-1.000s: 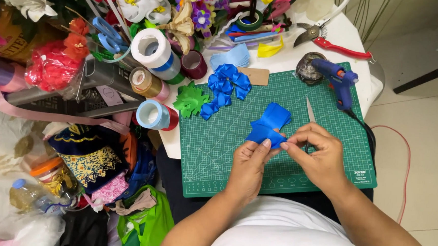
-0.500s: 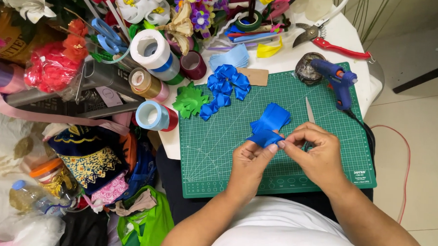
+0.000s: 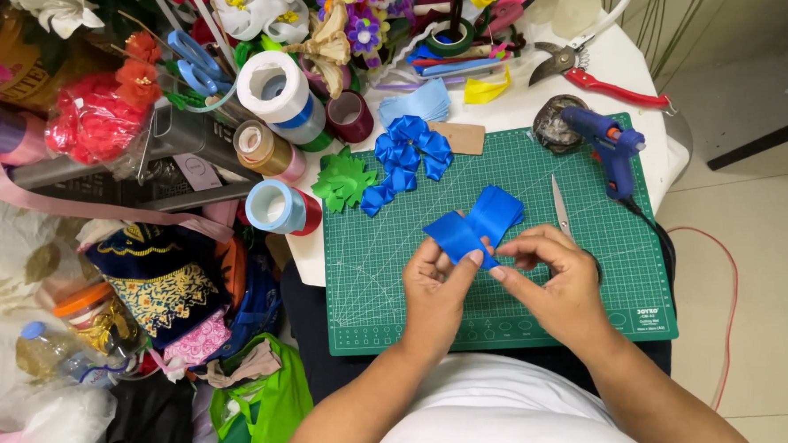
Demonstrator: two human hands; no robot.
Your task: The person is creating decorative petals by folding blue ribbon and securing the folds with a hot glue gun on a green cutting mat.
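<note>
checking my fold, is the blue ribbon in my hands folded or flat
Folded: the blue ribbon is doubled into crossed loops, pinched between the left hand and right hand above the green mat.

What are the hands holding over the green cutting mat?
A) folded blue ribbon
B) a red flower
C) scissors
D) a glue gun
A: both the left hand and the right hand pinch folded blue ribbon above the green cutting mat.

White table [image 3: 635,77]: green cutting mat [image 3: 533,281], ribbon spools [image 3: 280,88], pruning shears [image 3: 595,73].
</note>
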